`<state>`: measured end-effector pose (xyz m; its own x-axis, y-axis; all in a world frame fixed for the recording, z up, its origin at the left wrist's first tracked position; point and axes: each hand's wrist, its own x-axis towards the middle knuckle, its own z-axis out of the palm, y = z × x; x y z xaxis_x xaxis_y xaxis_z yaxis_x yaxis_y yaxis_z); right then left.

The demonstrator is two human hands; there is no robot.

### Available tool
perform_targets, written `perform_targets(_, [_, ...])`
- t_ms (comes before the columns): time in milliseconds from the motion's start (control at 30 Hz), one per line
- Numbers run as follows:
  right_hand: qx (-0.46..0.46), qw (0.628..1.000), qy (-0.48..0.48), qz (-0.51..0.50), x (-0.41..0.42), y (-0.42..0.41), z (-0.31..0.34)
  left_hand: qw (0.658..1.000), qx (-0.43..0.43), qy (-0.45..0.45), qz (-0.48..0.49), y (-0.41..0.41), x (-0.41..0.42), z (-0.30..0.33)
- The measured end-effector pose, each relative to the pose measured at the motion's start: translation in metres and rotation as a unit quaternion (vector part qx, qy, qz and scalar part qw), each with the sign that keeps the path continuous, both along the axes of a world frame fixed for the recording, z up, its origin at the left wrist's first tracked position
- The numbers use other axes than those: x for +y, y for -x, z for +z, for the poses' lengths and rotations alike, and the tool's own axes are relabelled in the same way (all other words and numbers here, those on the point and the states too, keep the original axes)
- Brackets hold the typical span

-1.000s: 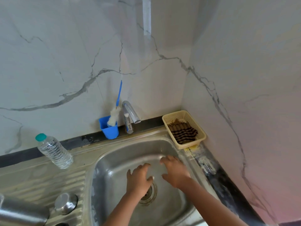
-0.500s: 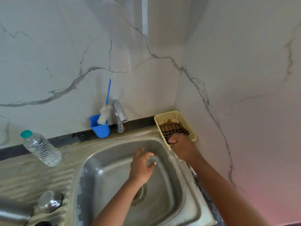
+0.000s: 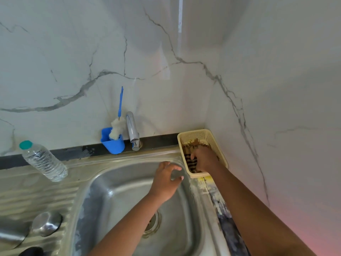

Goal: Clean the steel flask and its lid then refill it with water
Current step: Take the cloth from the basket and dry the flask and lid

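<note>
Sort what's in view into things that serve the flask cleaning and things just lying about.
For the job: steel flask, its lid, sink, tap, bottle brush, striped cloth under the right hand.
Lying about: plastic water bottle, blue cup, cream basket.

We only get a sliver of the steel flask (image 3: 11, 235) since the left edge chops off most of it, and there's a dark thing (image 3: 31, 251) at the bottom edge we can't identify. The right hand (image 3: 204, 159) covers the middle of the striped cloth (image 3: 190, 163) in the basket (image 3: 206, 134), so we can't tell whether its fingers grip it. The drain (image 3: 154, 225) is half hidden behind the left forearm, and both arms run out of frame.
</note>
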<state>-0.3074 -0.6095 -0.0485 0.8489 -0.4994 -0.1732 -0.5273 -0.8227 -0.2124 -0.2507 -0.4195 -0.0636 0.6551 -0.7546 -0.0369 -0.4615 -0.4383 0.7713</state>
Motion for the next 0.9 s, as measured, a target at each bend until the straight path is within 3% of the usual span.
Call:
perform_targets(100, [0.043, 0.996, 0.057, 0.045, -0.003, -0.002, -0.01, 0.999, 0.026, -0.012, 0.028, -0.005, 0.002, -0.006])
perform_targets(200, [0.022, 0.999, 0.026, 0.033, -0.009, 0.0, -0.017, 0.998, 0.043, -0.017, 0.04, -0.006, 0.005, -0.008])
perform_targets(300, [-0.065, 0.994, -0.071, -0.051, -0.015, 0.002, -0.018, 0.998, 0.05, -0.014, 0.044, -0.006, 0.007, -0.006])
perform_targets(400, [-0.174, 0.966, -0.134, -0.138, -0.02, 0.004, -0.007, 0.997, 0.064, 0.002, 0.043, -0.005, 0.008, 0.001])
perform_targets(600, [-0.359, 0.875, -0.274, -0.174, 0.001, 0.015, 0.071, 0.988, 0.1, 0.094, 0.066, -0.004, 0.009, 0.026])
perform_targets(767, [-0.355, 0.822, -0.435, -0.092, 0.055, 0.028, 0.106, 0.974, 0.049, 0.211, 0.061, -0.003, 0.034, 0.056])
perform_targets(900, [-0.302, 0.785, -0.542, -0.008, 0.105, 0.033, 0.105, 0.974, -0.097, 0.206, 0.001, -0.016, 0.072, 0.085])
